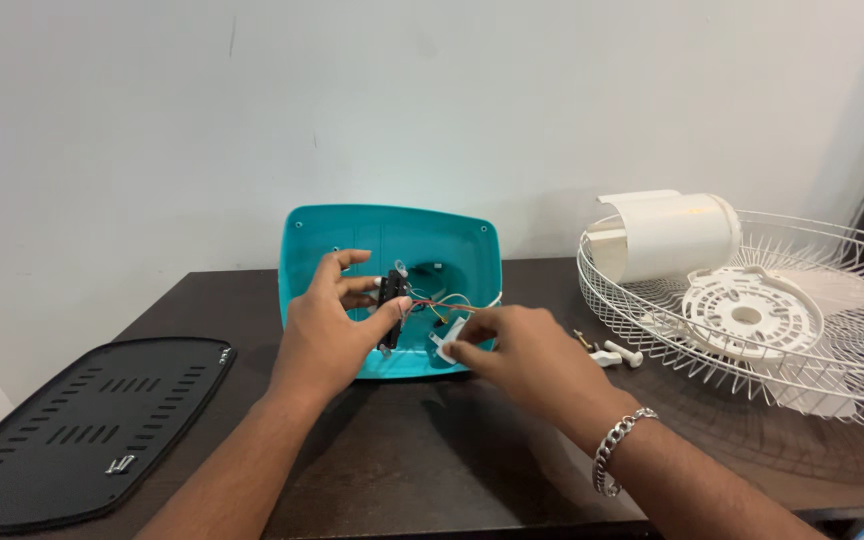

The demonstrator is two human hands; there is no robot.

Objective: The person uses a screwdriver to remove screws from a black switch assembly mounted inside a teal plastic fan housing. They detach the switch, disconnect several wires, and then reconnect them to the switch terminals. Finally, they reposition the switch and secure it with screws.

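Observation:
A teal plastic fan base shell [392, 240] stands tipped on its edge on the dark table, its hollow side facing me. My left hand [332, 325] holds a small black switch block [390, 300] inside the shell between thumb and fingers. Thin coloured wires [442, 303] run from the block across the cavity. My right hand [512, 350], with a silver chain bracelet at the wrist, pinches a small white plastic piece [449, 340] at the shell's lower rim.
A black vented cover plate [82, 430] with loose screws [120, 464] lies at the left. At the right sits a white wire fan grille [832, 300] holding a white motor housing [667, 235] and a round white plate [747, 315]. White bolts [617, 352] lie beside the grille.

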